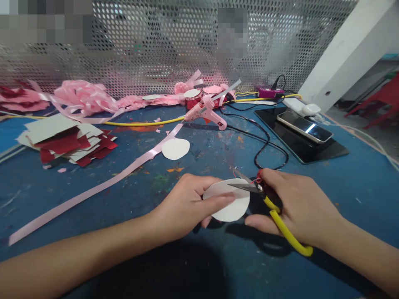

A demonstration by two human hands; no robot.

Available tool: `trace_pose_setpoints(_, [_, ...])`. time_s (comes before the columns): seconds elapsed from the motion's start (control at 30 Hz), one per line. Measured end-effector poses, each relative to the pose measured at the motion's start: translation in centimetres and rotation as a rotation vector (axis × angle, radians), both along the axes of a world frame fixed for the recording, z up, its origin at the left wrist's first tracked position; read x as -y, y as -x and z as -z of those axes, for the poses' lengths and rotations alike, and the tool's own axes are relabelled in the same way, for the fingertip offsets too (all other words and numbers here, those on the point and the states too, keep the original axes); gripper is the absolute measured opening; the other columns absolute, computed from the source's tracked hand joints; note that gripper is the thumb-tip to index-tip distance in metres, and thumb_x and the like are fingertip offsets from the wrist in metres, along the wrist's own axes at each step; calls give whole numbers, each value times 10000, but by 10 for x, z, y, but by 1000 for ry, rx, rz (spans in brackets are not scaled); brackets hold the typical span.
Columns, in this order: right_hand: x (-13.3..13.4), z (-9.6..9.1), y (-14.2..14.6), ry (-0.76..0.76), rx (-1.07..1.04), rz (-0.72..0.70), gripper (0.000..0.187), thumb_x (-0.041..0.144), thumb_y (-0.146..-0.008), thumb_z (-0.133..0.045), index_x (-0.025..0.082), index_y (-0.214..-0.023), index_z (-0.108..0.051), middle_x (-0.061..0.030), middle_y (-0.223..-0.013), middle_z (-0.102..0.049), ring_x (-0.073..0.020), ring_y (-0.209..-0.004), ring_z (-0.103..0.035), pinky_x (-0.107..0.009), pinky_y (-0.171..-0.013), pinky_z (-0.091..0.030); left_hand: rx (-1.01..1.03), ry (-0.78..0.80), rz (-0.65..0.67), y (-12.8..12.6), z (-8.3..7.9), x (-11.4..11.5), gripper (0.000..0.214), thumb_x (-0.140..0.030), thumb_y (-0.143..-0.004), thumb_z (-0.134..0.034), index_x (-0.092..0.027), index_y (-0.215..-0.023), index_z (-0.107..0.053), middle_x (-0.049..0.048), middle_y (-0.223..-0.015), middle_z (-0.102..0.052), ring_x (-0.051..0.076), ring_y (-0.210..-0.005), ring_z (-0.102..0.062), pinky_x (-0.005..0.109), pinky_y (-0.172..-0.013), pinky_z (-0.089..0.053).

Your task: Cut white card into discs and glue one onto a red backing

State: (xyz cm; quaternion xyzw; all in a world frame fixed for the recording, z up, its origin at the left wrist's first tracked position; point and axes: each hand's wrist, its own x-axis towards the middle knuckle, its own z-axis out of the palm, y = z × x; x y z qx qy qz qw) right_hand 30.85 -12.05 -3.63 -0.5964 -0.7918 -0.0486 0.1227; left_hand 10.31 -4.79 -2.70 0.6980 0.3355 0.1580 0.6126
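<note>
My left hand [193,203] pinches a round white paper disc [232,207], its thumb lying across the top face. In my right hand [299,203] is a pair of scissors [274,209] with yellow-covered handles. Their blades are parted at the disc's upper right edge, one lying over the paper. A thin red strip or thread shows by the blades, too small to make out. Beyond my left hand another white disc [176,149] lies on the blue table, touching a pink ribbon [124,172] that runs diagonally to the left.
A pink glue gun [205,112] with a black cord rests farther back. Red and white paper scraps [67,139] are piled at left. Behind them lie bunched pink ribbon [84,97] and a perforated metal screen [162,45]. A phone [304,126] sits on a black tablet [324,151] at right.
</note>
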Motion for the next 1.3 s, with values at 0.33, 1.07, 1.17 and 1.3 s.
trace_pose_setpoints(0.33, [2, 4, 0, -181, -17, 29, 591, 794, -742, -286, 218, -640, -366, 52, -428, -391, -117, -338, -401, -238, -410, -220, 315, 326, -40, -3, 10, 2, 233, -330, -771, -640, -120, -864, -679, -3, -576, -618, 65, -458, -525, 118, -383, -394])
trace_pose_setpoints(1.07, [3, 5, 1, -124, -60, 30, 558, 775, -724, -378, 224, -638, -352, 64, -428, -382, -123, -337, -404, -240, -416, -203, 288, 323, -68, -4, 3, -1, 162, -257, -745, -672, -115, -821, -659, -3, -529, -644, 97, -402, -578, 148, -371, -441])
trace_pose_setpoints(1.17, [3, 4, 3, -52, -80, 14, 572, 789, -702, -386, 216, -688, -389, 30, -518, -462, -145, -417, -460, -245, -437, -252, 247, 340, -85, -5, 4, 2, 145, -262, -717, -691, -121, -739, -665, -19, -496, -616, 85, -385, -555, 149, -379, -447])
trace_pose_setpoints(1.3, [3, 4, 6, 41, -132, -18, 609, 795, -698, -371, 197, -789, -435, -23, -651, -538, -176, -535, -511, -262, -486, -307, 208, 375, -72, -6, 4, 7, 147, -264, -706, -695, -131, -659, -654, -29, -469, -591, 82, -387, -547, 154, -391, -453])
